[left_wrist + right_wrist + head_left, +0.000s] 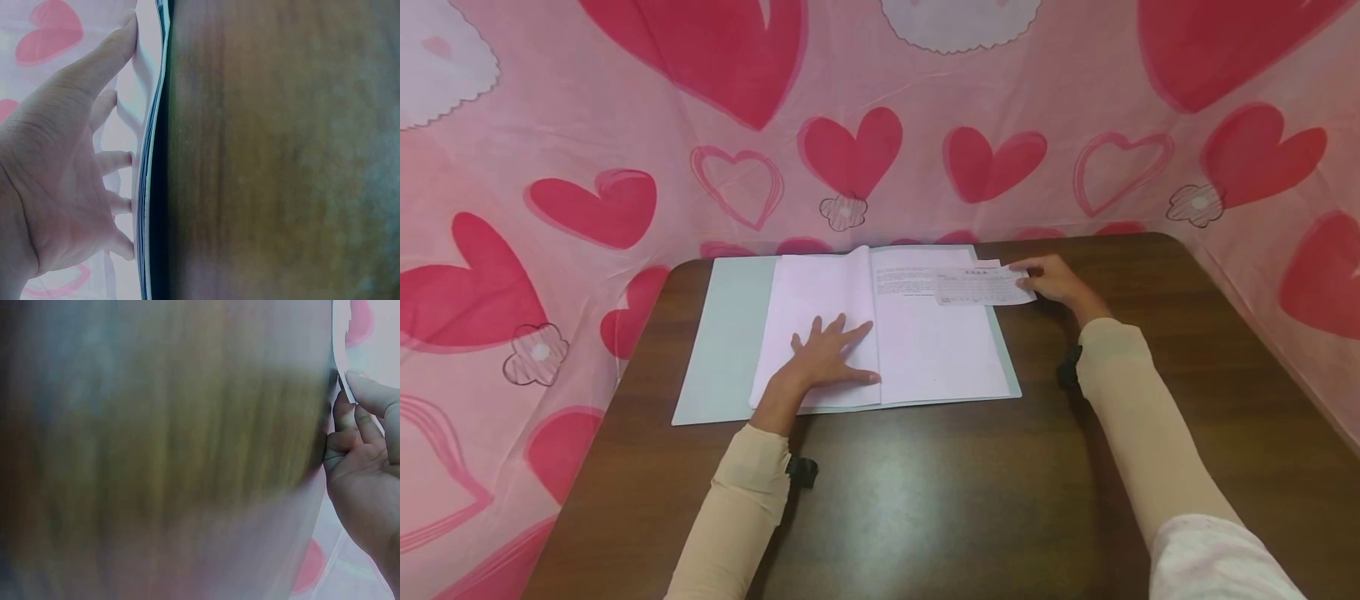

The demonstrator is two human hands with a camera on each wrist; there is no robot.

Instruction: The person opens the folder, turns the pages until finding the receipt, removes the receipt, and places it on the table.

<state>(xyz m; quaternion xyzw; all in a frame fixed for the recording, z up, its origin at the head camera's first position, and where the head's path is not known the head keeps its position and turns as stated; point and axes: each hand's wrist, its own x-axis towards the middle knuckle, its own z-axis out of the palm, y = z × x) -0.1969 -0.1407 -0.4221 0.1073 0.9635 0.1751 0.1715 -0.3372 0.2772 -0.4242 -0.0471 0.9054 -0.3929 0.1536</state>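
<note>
A booklet of white pages (942,358) lies spread apart, its pale green cover (724,333) showing at the left and along the right edge. My left hand (829,357) rests on the left page with its fingers spread; in the left wrist view those fingertips touch the paper near the booklet's edge. At the upper right, my right hand (1054,279) pinches the right end of a small printed slip (977,286) between thumb and fingers. The slip overlaps the right page, partly covering its printed lines. The right wrist view shows the slip's edge (344,362) between thumb and fingers.
The booklet lies on a dark brown wooden table (925,492), near its back edge. A pink cloth (925,92) with red hearts hangs behind and at both sides. Each wrist wears a dark strap-like device (803,472).
</note>
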